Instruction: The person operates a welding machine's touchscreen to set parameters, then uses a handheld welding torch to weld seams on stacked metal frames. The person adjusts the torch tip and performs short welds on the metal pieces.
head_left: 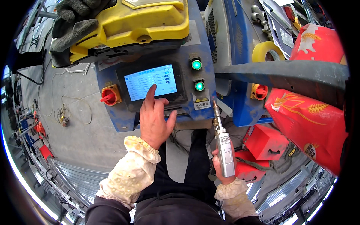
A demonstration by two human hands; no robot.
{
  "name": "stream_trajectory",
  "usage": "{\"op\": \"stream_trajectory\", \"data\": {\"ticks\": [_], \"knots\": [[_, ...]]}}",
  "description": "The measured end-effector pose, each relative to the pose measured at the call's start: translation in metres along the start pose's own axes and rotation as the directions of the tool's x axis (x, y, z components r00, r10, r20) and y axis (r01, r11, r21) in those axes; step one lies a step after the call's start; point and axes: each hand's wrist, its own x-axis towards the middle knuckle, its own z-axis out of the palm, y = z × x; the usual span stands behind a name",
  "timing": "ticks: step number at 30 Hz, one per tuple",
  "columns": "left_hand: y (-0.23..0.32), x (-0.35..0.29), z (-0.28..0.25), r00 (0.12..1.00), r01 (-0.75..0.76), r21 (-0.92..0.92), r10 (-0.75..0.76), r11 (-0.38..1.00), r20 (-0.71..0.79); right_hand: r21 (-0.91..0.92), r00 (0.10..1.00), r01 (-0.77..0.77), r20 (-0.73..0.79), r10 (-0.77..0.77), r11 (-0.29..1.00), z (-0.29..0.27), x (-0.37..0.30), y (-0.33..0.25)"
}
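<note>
My left hand (153,122) reaches up to the touchscreen (138,83) on a blue machine (204,39). Its index fingertip is at the lit screen, the thumb stands apart, and nothing is held. Whether the fingertip presses the glass I cannot tell. My right hand (224,168) is wrapped round a silver handheld laser welding gun (225,153), whose nozzle points up and away beside the panel's right edge. Two green lit buttons (196,65) sit right of the screen, above a warning label (201,103). Left of the screen is a red rotary switch (109,96) on a yellow plate.
A yellow case (150,22) with dark work gloves (77,33) rests atop the machine. A grey metal bar (285,77) crosses at right, near red bags (305,127) and a tape roll (267,51). Red boxes (265,141) stand low right. Cable (63,116) lies on the floor.
</note>
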Motion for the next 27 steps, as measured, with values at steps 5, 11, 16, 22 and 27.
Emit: {"op": "stream_trajectory", "data": {"ticks": [5, 11, 16, 22, 27], "knots": [[-0.009, 0.003, -0.004, 0.999, 0.027, 0.013, -0.027, 1.000, -0.029, -0.014, 1.000, -0.015, -0.021, 0.015, 1.000, 0.001, -0.002, 0.001], [-0.014, 0.003, -0.007, 0.998, 0.030, 0.019, -0.029, 0.999, -0.049, -0.074, 1.000, 0.001, 0.005, -0.001, 0.997, -0.002, -0.001, 0.001], [-0.014, 0.003, -0.006, 0.998, 0.031, 0.023, -0.030, 0.999, -0.048, -0.036, 1.000, -0.002, -0.020, 0.002, 0.999, 0.001, -0.003, 0.004], [-0.014, 0.003, -0.006, 0.998, 0.032, 0.018, -0.031, 0.999, -0.046, -0.050, 1.000, -0.001, -0.010, 0.001, 0.999, 0.000, -0.002, 0.001], [-0.015, 0.003, -0.007, 0.999, 0.034, 0.015, -0.034, 0.999, -0.042, -0.005, 0.998, -0.007, -0.069, 0.007, 1.000, 0.007, 0.001, -0.006]]}}
